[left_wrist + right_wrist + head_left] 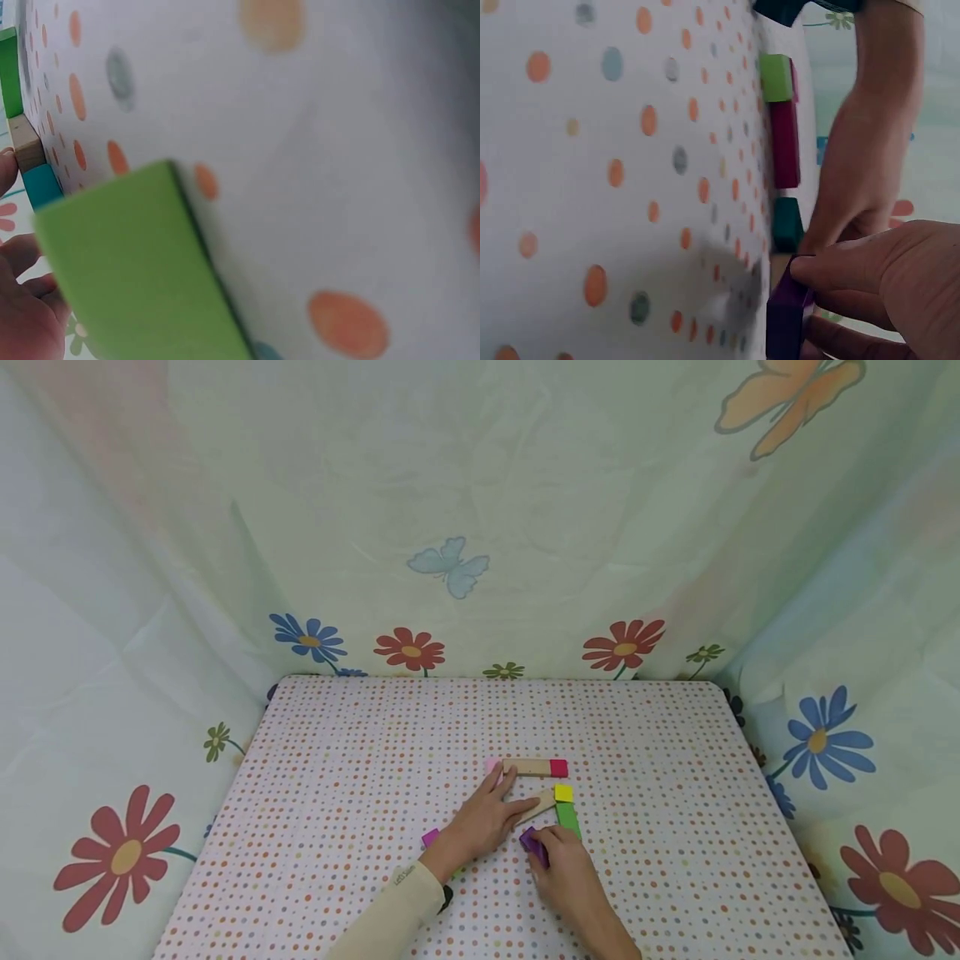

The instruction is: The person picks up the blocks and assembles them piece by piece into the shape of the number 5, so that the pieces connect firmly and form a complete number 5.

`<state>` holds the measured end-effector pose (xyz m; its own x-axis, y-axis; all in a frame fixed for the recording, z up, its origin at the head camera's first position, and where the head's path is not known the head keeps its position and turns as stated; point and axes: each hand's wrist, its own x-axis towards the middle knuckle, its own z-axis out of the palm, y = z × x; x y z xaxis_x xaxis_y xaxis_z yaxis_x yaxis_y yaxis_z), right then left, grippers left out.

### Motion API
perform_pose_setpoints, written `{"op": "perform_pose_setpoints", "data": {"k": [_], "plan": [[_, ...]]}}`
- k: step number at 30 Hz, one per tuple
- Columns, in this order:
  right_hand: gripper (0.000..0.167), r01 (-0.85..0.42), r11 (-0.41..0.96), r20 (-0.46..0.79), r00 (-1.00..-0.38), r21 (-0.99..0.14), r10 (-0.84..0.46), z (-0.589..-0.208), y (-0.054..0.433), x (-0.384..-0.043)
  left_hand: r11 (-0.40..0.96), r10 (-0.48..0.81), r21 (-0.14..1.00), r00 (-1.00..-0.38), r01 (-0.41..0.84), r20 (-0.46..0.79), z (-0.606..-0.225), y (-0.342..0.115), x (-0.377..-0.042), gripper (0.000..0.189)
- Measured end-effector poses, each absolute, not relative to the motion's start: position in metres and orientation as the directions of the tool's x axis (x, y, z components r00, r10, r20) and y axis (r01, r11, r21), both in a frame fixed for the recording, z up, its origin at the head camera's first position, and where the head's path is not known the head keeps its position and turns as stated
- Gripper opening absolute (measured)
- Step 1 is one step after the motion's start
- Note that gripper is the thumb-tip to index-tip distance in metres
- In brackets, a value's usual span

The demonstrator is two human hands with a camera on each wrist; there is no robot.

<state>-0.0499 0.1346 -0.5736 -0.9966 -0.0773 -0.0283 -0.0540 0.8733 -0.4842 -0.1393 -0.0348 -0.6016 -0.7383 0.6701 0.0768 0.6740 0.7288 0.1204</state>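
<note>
My right hand [567, 870] pinches a purple block [533, 847] between thumb and fingers, beside the green block [568, 819]. The same purple block [786, 322] shows in the right wrist view, low over the dotted cloth. My left hand [483, 820] lies with fingers extended, touching the plain wooden block [542, 806] that slants up to a yellow block [564, 793]. Other left fingertips are by a pale pink block [492, 764] and a second wooden block [528, 767], whose far end meets a red-pink block [558, 768]. A teal block [786, 223] appears close to the left hand.
Under my left wrist are a magenta block [430, 837] and a lime-green block [775, 78], which joins a dark magenta block [784, 142]. The dotted table [337, 760] is enclosed by flowered curtains [510, 485] behind and at both sides.
</note>
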Motion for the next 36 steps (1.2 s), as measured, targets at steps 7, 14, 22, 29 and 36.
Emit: {"op": "perform_pose_setpoints", "data": {"k": [7, 14, 22, 29, 36], "plan": [[0.03, -0.053, 0.882, -0.072, -0.993, -0.468, -0.098, -0.584, 0.13, -0.049, 0.726, 0.674, 0.12, -0.735, 0.677, 0.073, -0.6, -0.034, -0.139, 0.042], [0.031, -0.06, 0.882, -0.061, -0.993, -0.468, -0.1, -0.585, 0.13, -0.049, 0.727, 0.67, 0.119, -0.737, 0.676, 0.088, -0.6, -0.036, -0.138, 0.041], [0.02, -0.057, 0.853, 0.049, -0.998, -0.518, -0.037, -0.574, 0.146, -0.057, 0.729, 0.669, 0.114, -0.738, 0.674, 0.088, -0.601, -0.035, -0.139, 0.041], [0.017, -0.153, 0.847, 0.229, -0.973, -0.509, -0.038, -0.576, 0.183, -0.084, 0.728, 0.672, 0.118, -0.737, 0.675, 0.072, -0.601, -0.034, -0.14, 0.042], [0.025, -0.219, 0.877, 0.188, -0.971, -0.428, -0.151, -0.583, 0.202, -0.102, 0.728, 0.673, 0.128, -0.738, 0.673, 0.055, -0.6, -0.035, -0.139, 0.042]]}}
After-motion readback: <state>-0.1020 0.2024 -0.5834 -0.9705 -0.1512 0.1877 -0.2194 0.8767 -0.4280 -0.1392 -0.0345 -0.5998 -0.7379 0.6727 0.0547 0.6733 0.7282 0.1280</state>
